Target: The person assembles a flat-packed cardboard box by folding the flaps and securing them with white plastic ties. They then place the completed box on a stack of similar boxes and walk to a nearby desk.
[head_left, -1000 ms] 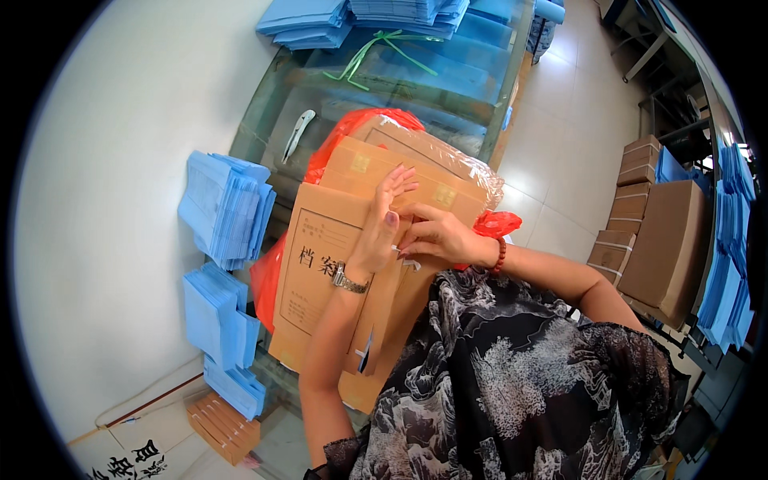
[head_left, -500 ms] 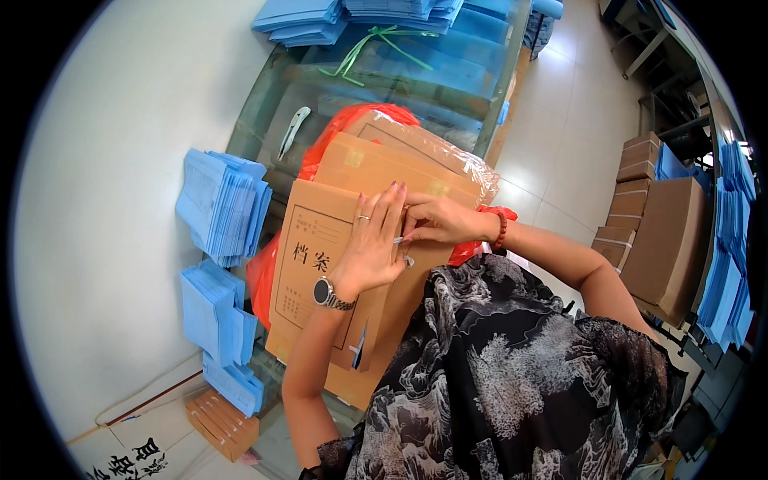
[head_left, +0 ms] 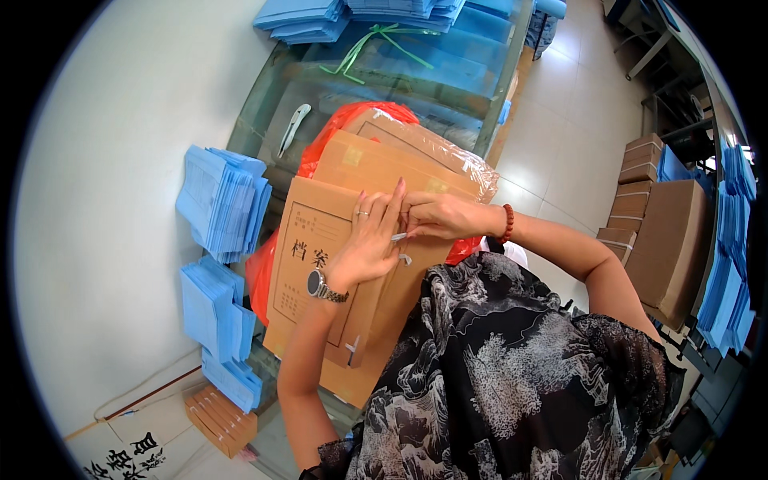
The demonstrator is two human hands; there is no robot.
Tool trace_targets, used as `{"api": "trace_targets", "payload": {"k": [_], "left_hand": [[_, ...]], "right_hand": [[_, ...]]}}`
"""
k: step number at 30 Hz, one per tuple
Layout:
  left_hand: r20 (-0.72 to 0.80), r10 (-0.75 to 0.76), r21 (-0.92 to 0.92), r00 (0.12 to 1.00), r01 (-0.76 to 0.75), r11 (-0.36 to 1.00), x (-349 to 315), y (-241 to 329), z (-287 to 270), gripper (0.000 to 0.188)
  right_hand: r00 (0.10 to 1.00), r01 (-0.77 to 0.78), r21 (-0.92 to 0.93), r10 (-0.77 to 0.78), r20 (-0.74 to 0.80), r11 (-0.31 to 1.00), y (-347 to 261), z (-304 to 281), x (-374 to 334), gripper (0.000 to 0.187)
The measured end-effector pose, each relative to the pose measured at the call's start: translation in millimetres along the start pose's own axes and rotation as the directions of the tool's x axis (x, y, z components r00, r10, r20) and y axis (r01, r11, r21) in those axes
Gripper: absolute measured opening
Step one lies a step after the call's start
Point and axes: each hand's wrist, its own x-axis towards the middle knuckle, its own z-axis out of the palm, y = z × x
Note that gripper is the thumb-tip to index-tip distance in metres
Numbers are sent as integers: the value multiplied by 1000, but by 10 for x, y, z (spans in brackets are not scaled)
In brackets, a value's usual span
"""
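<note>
On the glass table (head_left: pixel 276 100), one brown file (head_left: pixel 300 276) lies over other brown files (head_left: pixel 384 164), and a red bag (head_left: pixel 260 276) shows under them. The left hand (head_left: pixel 370 244) rests flat upon the file, its fingers nearly straight and a little spread. The right hand (head_left: pixel 436 216) holds its fingertips narrow, pinching a white tab (head_left: pixel 399 237) near the file's edge. Farther away, a white knife (head_left: pixel 295 128) lies beside the bag.
</note>
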Motion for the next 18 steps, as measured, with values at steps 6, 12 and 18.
{"api": "trace_targets", "payload": {"k": [6,12,18], "left_hand": [[2,3,-18,1000,-3,1000,-8,-73,14,110],[0,6,-23,1000,-6,1000,-11,-187,9,108],[17,3,-61,1000,-2,998,-2,-362,4,109]], "right_hand": [[998,30,-209,-19,54,977,-28,-1,15,15],[975,146,-308,-83,207,940,74,-99,177,15],[901,402,-559,-202,385,726,130,-106,383,14]]}}
